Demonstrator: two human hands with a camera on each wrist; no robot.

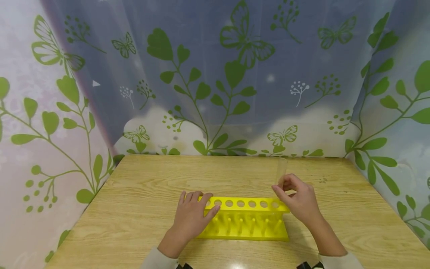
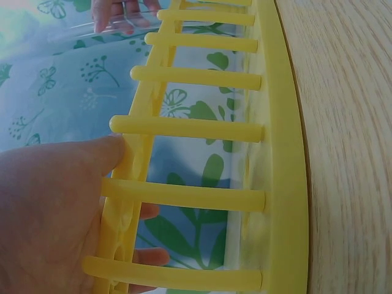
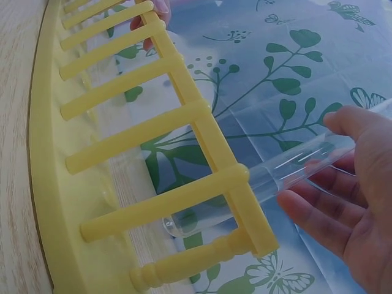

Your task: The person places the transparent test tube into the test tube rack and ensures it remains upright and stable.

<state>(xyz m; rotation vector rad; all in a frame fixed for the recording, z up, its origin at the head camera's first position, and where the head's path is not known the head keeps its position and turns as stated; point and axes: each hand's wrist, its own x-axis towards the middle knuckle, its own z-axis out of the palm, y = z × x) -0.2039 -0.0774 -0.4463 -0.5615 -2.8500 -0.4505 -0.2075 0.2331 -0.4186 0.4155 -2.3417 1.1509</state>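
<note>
A yellow test tube rack [image 1: 242, 235] stands upright on the table, with a row of round holes along its top and a row of pegs below. My left hand [image 1: 191, 215] grips the rack's top bar at its left end, thumb at the front edge and fingers over the back. At the right end, my right hand [image 1: 300, 198] holds a clear test tube [image 1: 282, 168] between thumb and fingers. In the right wrist view the tube [image 3: 300, 162] runs through the end hole, its rounded bottom showing below the top bar, near the rack's base.
The wood-grain table [image 1: 141, 179] reaches back to a curtain [image 1: 208, 74] printed with green leaves and butterflies. Similar printed cloth hangs at the left and right sides.
</note>
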